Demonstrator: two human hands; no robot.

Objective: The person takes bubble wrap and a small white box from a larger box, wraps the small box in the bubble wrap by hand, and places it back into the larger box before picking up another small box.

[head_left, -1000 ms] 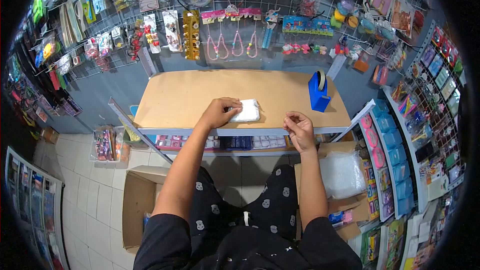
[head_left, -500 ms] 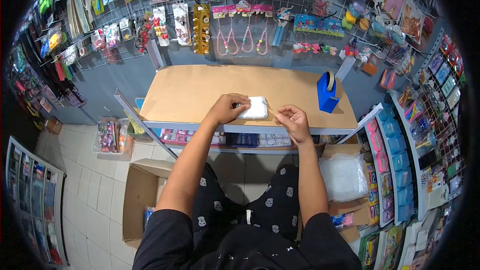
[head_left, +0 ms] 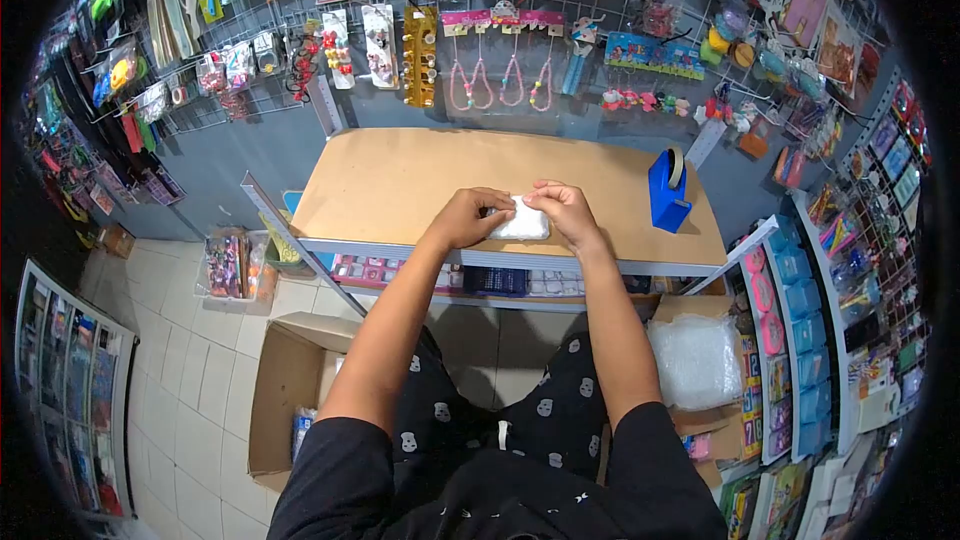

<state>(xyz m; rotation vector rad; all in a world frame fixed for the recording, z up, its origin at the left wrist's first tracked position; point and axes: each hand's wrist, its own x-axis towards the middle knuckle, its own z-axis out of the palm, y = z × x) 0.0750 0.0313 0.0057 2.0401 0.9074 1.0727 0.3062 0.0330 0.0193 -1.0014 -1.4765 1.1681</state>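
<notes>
A small white wrapped packet (head_left: 522,224) lies on the light wooden table, near its front edge. My left hand (head_left: 468,218) is closed on the packet's left side, thumb on top. On the packet's upper right part, my right hand (head_left: 565,212) has its fingers pressed together; whatever they pinch is too small to make out. Both hands nearly meet above the packet. To the right stands a blue tape dispenser (head_left: 668,190) with a roll of tape.
The wooden table (head_left: 400,165) has a shelf of small goods (head_left: 495,280) below. An open cardboard box (head_left: 270,400) stands at lower left, a bubble-wrapped bundle (head_left: 697,362) at lower right. Racks of hanging goods line the wall.
My right hand has moved from beside the packet, where it held a thin strip of tape, left onto the packet's top. My left hand still holds the packet. The view has shifted slightly.
</notes>
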